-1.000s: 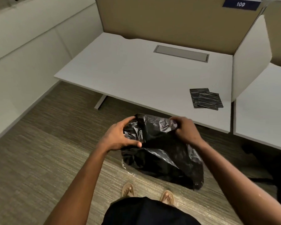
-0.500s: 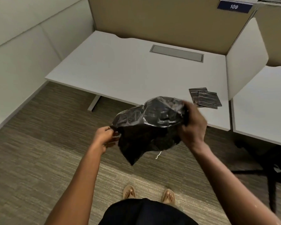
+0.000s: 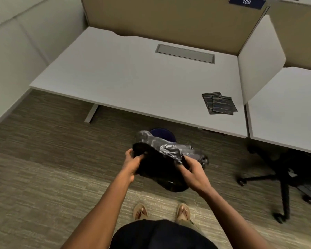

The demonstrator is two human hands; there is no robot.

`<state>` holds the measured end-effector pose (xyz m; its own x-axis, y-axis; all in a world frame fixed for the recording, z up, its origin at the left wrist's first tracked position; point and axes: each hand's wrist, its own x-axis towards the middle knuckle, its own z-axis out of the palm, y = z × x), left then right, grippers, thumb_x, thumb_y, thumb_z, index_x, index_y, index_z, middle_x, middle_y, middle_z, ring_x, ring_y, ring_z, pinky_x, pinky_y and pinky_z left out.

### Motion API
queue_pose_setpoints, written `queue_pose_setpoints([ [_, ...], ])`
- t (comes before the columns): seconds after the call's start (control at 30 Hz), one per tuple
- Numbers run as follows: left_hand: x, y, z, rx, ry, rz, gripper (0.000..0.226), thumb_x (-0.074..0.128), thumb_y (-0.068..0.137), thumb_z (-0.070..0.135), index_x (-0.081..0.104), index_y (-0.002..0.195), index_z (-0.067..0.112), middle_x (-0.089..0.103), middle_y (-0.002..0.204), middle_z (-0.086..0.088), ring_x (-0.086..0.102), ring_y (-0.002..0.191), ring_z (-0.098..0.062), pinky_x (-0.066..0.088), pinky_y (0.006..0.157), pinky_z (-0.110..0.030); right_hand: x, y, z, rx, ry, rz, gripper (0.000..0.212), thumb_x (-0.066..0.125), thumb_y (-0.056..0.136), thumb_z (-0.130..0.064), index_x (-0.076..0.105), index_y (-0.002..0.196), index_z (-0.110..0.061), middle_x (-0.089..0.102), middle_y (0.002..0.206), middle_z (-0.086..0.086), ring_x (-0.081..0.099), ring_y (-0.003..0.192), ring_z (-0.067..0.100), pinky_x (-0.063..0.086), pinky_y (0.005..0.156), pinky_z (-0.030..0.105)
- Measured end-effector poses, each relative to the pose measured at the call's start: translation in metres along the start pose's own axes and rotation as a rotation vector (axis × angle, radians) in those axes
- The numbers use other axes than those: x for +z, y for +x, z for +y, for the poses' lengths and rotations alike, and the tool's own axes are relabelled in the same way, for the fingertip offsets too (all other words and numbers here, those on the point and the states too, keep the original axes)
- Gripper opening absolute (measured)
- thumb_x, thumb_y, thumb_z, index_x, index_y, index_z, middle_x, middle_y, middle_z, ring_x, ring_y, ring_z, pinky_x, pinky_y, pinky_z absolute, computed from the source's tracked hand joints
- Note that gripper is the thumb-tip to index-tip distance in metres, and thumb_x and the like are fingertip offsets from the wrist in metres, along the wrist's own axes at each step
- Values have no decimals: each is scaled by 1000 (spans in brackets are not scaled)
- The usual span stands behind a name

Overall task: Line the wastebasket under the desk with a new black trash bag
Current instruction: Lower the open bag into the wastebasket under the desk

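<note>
I hold a crumpled black trash bag (image 3: 162, 162) in front of me, over the carpet and short of the desk edge. My left hand (image 3: 133, 162) grips its left edge and my right hand (image 3: 192, 169) grips its right edge. The bag's mouth looks partly spread between them. Just behind the bag, a dark blue round wastebasket (image 3: 164, 134) stands on the floor at the front edge of the white desk (image 3: 133, 78). Only its far rim shows; the rest is hidden by the bag.
Folded spare black bags (image 3: 219, 103) lie on the desk's right front corner. A black office chair base (image 3: 280, 178) with castors stands at the right under the neighbouring desk (image 3: 285, 105). A desk leg (image 3: 92, 114) stands at the left. My feet (image 3: 162, 212) are on the carpet.
The bag came down from chest height over the desk edge to a lower spot near the floor. My hands shifted along its edges, and the wastebasket rim came into view behind it.
</note>
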<state>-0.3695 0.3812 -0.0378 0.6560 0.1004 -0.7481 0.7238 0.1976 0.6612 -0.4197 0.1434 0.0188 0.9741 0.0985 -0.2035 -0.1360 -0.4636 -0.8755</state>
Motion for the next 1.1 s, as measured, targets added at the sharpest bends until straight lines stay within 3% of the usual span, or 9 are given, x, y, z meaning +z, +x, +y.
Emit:
queue_pose_setpoints([
  [0.13, 2, 20, 10, -132, -262, 95, 43, 52, 93, -7, 51, 127, 20, 63, 108, -18, 62, 91, -28, 54, 68, -35, -2, 18, 2, 98, 96, 142, 23, 57, 98, -41, 74, 92, -28, 77, 86, -10, 67, 80, 4, 54, 74, 34],
  [0.23, 1, 27, 11, -169, -287, 65, 41, 32, 88, -17, 59, 103, 10, 58, 94, -16, 57, 77, -27, 56, 65, -37, -6, 36, 14, 293, 184, 294, 31, 50, 104, -36, 76, 92, -24, 78, 90, -5, 70, 88, 14, 57, 86, 43],
  [0.33, 7, 33, 9, -96, -183, 198, 45, 36, 89, -12, 52, 116, 22, 58, 96, -10, 57, 85, -25, 55, 80, -43, -16, 53, 24, 503, 361, 378, 36, 45, 105, -43, 73, 102, -22, 79, 102, 7, 74, 100, 28, 59, 93, 51],
  [0.57, 31, 43, 28, 104, 182, 118, 37, 39, 82, -11, 52, 67, 20, 53, 64, -1, 44, 60, -16, 31, 51, -26, -38, 92, 38, 711, 617, 300, 39, 45, 105, -47, 70, 118, -20, 81, 101, 4, 78, 89, 24, 58, 72, 33],
  [0.67, 45, 45, 54, 206, 203, 120, 46, 42, 80, -18, 65, 71, 21, 63, 71, 7, 50, 64, -10, 39, 43, -14, -50, 112, 37, 658, 711, 247, 40, 43, 106, -46, 69, 121, -19, 82, 100, 0, 79, 86, 15, 57, 77, 34],
  [0.73, 51, 47, 72, 284, 189, 141, 51, 44, 84, -19, 73, 79, 22, 71, 89, 10, 61, 78, -4, 44, 54, -5, -60, 124, 39, 596, 822, 234, 44, 41, 107, -45, 65, 129, -16, 81, 111, 2, 78, 98, 17, 57, 88, 37],
  [0.83, 54, 54, 83, 418, 200, 176, 49, 53, 87, -17, 75, 86, 26, 76, 103, 6, 68, 95, -3, 51, 78, -14, -71, 133, 51, 527, 933, 235, 44, 41, 106, -45, 63, 132, -18, 78, 118, 5, 75, 108, 20, 61, 87, 36],
  [1.0, 54, 78, 51, 510, 305, 217, 38, 66, 86, -11, 73, 94, 25, 75, 100, 9, 69, 92, 8, 51, 81, -8, -55, 126, 95, 520, 620, 242, 36, 40, 108, -37, 69, 118, -19, 76, 116, 4, 68, 116, 25, 53, 92, 39],
  [1.1, 60, 111, 26, 485, 377, 204, 45, 66, 88, -9, 70, 95, 35, 74, 107, 11, 69, 102, 4, 51, 86, -9, -32, 127, 133, 507, 451, 139, 31, 41, 109, -34, 70, 116, -28, 75, 113, -8, 67, 112, 13, 53, 92, 36],
])
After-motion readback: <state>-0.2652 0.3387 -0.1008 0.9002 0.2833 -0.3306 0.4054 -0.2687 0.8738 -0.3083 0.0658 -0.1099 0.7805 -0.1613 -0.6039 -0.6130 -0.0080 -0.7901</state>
